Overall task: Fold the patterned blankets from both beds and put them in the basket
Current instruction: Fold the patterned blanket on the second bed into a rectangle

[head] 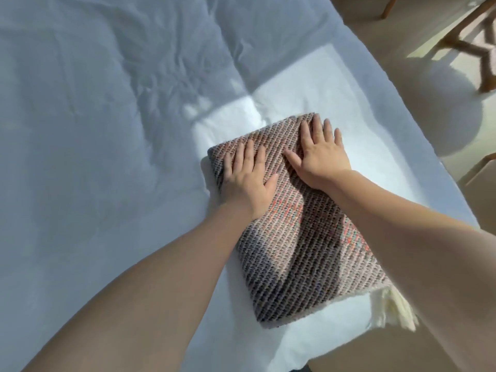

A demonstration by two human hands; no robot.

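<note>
On the white bed (pixel 107 157), near its right edge, we see the patterned blanket (pixel 303 237) lying folded into a thick oblong that runs slantwise from the far left to the near right. We have both hands flat on its far half: the left hand (pixel 245 178) sits by the blanket's far left corner, fingers spread and palm down, and the right hand (pixel 320 159) lies just beside it toward the blanket's far right corner, fingers likewise spread, the tips reaching the far edge. Neither hand pinches or grips anything; both simply press on the top layer.

At the blanket's near right corner a cream fringe (pixel 394 307) spills off onto the sheet, close to the bed's edge. The blanket's long right side runs near that edge with a strip of bare sheet between them. Left of the blanket the bed is open, a broad stretch of rumpled white cover with creases and soft hollows, in shade. A bright patch of sunlight falls on the sheet around the blanket's far end and along its right side, and our arms throw dark bands of shadow across the weave.

Beyond the bed's right edge, right of the blanket, we see a pale floor (pixel 402 36), and on it the wooden legs of a piece of furniture (pixel 472 44) in the far corner, well apart from the blanket.
</note>
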